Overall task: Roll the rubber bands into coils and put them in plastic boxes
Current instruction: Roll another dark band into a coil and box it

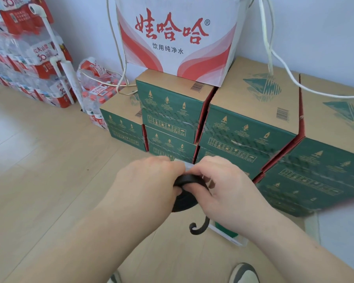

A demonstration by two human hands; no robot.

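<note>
The left hand [149,180] and right hand [223,184] are close together, fingers curled round the band [189,178], held up in front of the cartons [172,111]. Keep each wrap tight and flat while feeding in the tail [200,225]. It hangs straight down, tip hooked leftward. The coil seems to be on edge.

At the centre of the frame, the left hand [149,180] and right hand [223,186] both grip a black rubber band [189,178] wound into a coil, its loose end curling below. A clear plastic box [228,236] lies on the wooden floor [39,160] under the right wrist. Green cartons [249,127] fill the right. A white carton [178,37] sits on top of them, with wrapped water bottles [18,48] at upper left.
</note>
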